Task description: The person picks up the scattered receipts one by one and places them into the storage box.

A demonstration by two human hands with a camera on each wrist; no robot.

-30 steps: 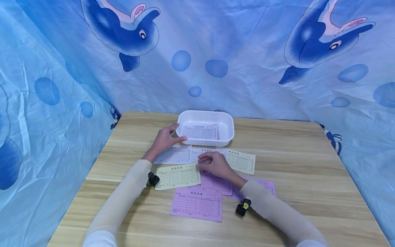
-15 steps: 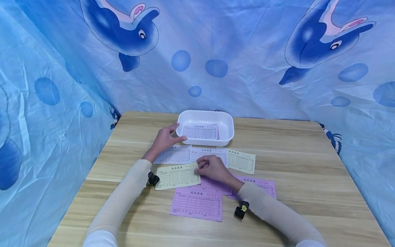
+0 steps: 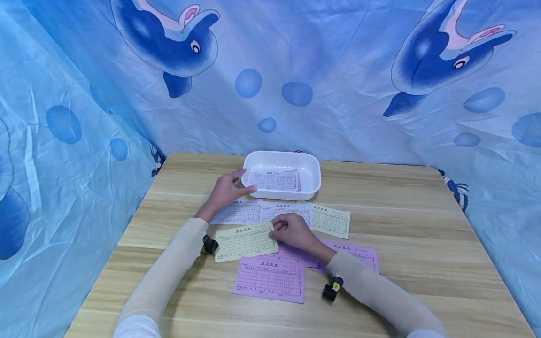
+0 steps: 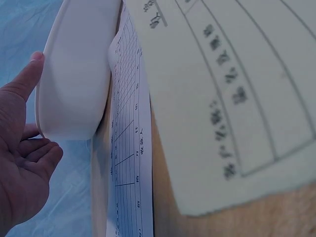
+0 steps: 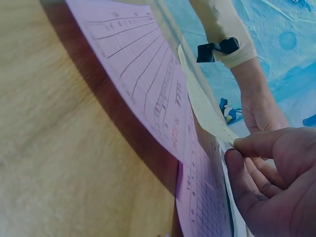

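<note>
Head view, wood-grain table (image 3: 422,225) under slips (image 3: 270,280), blue dolphin-print backdrop (image 3: 346,131)

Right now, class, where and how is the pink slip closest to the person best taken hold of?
The front pink slip is probably best pinched at its right short edge, coming in low from the right. In the right wrist view that edge appears bowed up off the table, with a shadow beneath, so it looks easy to pinch.
</note>
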